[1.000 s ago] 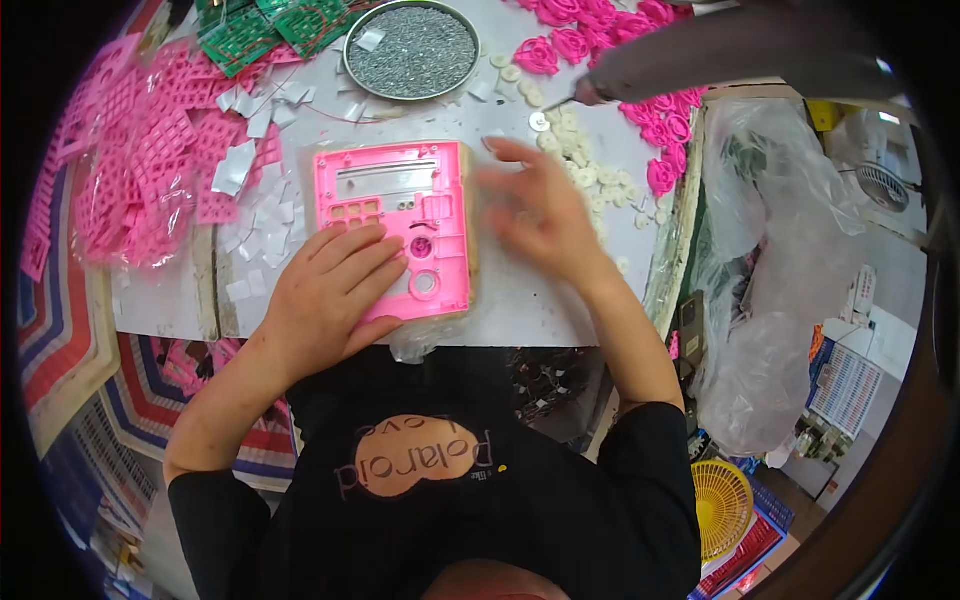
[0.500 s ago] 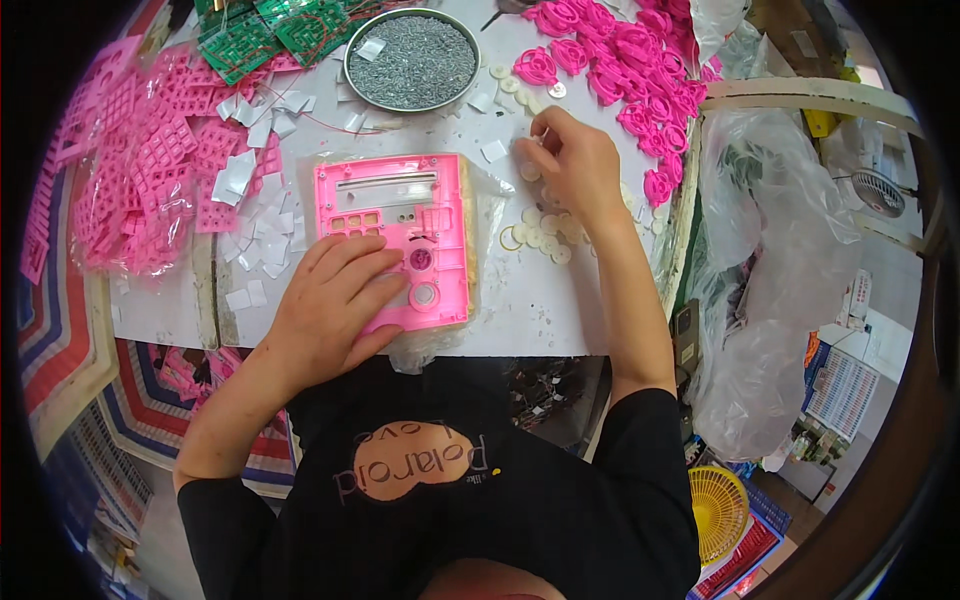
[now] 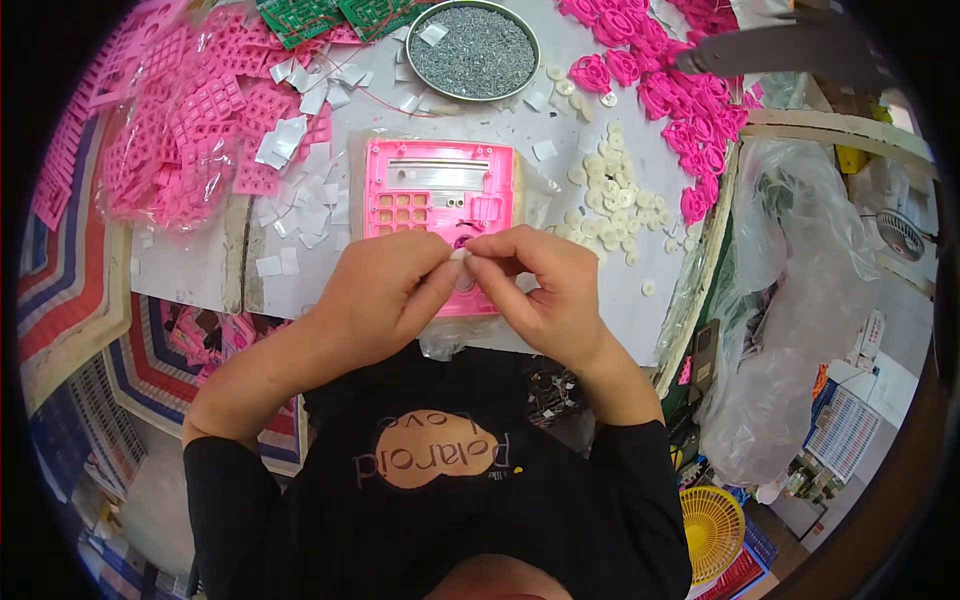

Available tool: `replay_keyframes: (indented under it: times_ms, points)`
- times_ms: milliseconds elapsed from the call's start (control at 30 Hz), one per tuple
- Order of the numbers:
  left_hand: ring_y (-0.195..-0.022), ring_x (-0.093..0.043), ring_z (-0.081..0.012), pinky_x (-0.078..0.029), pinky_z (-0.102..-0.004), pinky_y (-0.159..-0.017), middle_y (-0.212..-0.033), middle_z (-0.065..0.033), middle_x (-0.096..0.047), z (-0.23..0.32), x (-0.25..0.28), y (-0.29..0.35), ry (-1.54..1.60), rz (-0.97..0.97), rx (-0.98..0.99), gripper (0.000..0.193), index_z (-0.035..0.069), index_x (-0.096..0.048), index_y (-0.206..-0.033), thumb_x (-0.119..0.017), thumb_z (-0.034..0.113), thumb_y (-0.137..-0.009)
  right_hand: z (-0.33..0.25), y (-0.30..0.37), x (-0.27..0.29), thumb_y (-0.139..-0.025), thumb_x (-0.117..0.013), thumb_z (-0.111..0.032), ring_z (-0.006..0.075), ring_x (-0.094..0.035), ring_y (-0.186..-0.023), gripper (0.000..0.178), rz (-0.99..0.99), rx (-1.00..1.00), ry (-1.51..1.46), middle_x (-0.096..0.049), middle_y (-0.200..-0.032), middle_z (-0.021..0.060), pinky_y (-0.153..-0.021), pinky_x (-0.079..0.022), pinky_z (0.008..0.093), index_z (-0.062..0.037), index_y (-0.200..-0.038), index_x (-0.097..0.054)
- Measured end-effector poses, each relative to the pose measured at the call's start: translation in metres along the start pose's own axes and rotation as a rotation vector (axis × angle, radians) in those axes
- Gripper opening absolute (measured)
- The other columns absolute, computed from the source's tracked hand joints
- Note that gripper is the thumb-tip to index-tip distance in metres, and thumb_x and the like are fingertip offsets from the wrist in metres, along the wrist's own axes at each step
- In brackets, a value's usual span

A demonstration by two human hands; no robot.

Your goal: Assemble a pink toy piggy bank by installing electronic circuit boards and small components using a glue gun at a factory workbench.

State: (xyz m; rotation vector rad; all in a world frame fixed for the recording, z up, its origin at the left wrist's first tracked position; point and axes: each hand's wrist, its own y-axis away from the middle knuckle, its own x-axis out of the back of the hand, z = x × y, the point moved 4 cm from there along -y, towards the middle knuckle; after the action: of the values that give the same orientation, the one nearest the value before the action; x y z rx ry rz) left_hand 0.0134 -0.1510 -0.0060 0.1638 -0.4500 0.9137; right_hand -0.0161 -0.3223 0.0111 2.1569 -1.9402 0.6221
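A small white piece [image 3: 459, 255] sits above the lower part of an open pink casing [image 3: 452, 216], pinched between thumb and forefinger of both hands, the left [image 3: 385, 285] and the right [image 3: 545, 290] meeting at the fingertips. The casing lies on the worktop [image 3: 625, 305], clear plastic film [image 3: 540, 180] showing around it. White discs [image 3: 612, 190] spread to its right, white slips [image 3: 310, 205] to its left; beyond stands a round dish [image 3: 537, 58] of small metal pieces [image 3: 472, 52].
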Motion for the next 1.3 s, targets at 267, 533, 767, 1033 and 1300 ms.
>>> replay_keyframes:
  times_ms: [267,533,767,1033,1300]
  points:
    - [-0.068,-0.062,-0.0278,-0.048,-0.0377,-0.065,-0.075,-0.0123,-0.064,-0.016,0.069,-0.107,-0.341,0.175,-0.143,0.019,0.001,-0.064,-0.089,-0.063,0.02,-0.093,0.011,-0.01,0.014,-0.078,-0.076,-0.008,0.0248,-0.065,-0.074,0.009,0.02,0.119,0.437,-0.069,-0.084,0.0085,-0.063,-0.053,0.0356,-0.0056,-0.085,-0.069]
    - [-0.081,-0.074,-0.0332,-0.058,-0.0435,-0.071,-0.084,-0.02,-0.074,-0.057,0.044,-0.196,-1.018,-0.036,0.112,0.019,0.002,-0.076,-0.082,-0.064,0.016,-0.08,0.015,-0.011,-0.02,-0.071,-0.075,-0.008,0.0348,-0.055,-0.105,0.014,-0.01,0.225,0.694,-0.062,-0.108,0.0106,-0.076,-0.052,0.0432,-0.0023,-0.079,-0.065]
    - [-0.082,-0.074,-0.0292,-0.059,-0.0406,-0.069,-0.086,-0.0171,-0.075,-0.069,0.037,-0.198,-1.061,-0.087,0.11,0.018,0.005,-0.078,-0.084,-0.065,0.016,-0.08,-0.001,-0.024,-0.026,-0.069,-0.072,-0.006,0.0344,-0.054,-0.107,0.012,-0.164,0.237,0.832,-0.061,-0.105,0.011,-0.081,-0.051,0.0414,-0.0002,-0.076,-0.065]
    - [-0.085,-0.075,-0.0255,-0.06,-0.0387,-0.069,-0.088,-0.0149,-0.076,-0.073,0.031,-0.202,-1.097,-0.078,0.104,0.015,0.005,-0.078,-0.087,-0.068,0.011,-0.078,0.0,-0.037,-0.035,-0.072,-0.064,-0.01,0.0279,-0.051,-0.095,0.012,-0.39,0.238,0.988,-0.056,-0.094,0.0092,-0.076,-0.043,0.0406,-0.0031,-0.081,-0.068]
    - [-0.086,-0.075,-0.0257,-0.06,-0.0391,-0.069,-0.091,-0.0126,-0.077,-0.073,0.03,-0.204,-1.055,-0.177,0.153,0.016,0.007,-0.079,-0.089,-0.073,0.012,-0.075,0.016,-0.02,-0.03,-0.069,-0.074,-0.015,0.0305,-0.051,-0.104,0.028,-0.146,0.102,0.909,-0.058,-0.104,0.0081,-0.082,-0.042,0.0432,-0.0027,-0.094,-0.067]
